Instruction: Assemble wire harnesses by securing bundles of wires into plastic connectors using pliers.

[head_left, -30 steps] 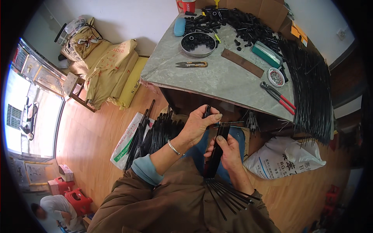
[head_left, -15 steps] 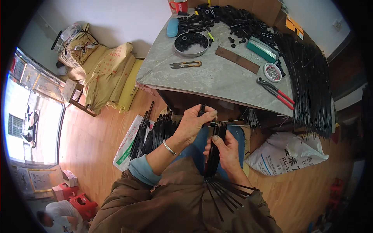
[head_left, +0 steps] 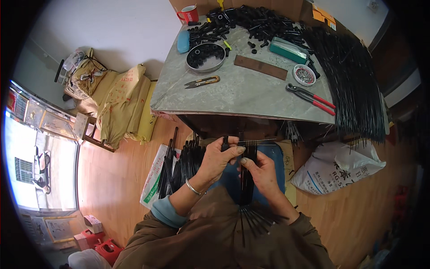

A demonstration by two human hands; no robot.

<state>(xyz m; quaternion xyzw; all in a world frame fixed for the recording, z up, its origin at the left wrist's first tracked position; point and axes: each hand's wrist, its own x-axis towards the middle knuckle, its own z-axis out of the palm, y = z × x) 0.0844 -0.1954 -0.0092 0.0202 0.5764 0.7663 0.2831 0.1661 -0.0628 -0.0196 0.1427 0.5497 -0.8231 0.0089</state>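
Observation:
My right hand [head_left: 261, 174] is closed around a black umbrella frame [head_left: 247, 186], its folded ribs bundled upright and several thin rods fanning out over my lap. Beside the ribs' upper ends, my left hand [head_left: 215, 162] is closed, with a short black cylindrical piece [head_left: 225, 143] among its fingers. Its thumb reaches to the edge of the bundle. A thin metal wire [head_left: 262, 139] sticks out to the right across the rib tops; which fingers hold it, I cannot tell. Below my left wrist's silver bangle is a blue cuff.
Ahead, the grey table [head_left: 179, 101] bears snips [head_left: 203, 82], a round metal tin [head_left: 206, 68], a brown strip [head_left: 260, 67], red-handled pliers [head_left: 313, 99], a small bowl [head_left: 304, 75] and piled black parts. Black rods [head_left: 354, 89] cover its right side. Sacks [head_left: 338, 168] and more frames [head_left: 190, 157] flank my legs.
My left hand has come down closer to the rib tops, and the black piece in it has tilted. My right hand keeps its grip. The whole view has shifted slightly.

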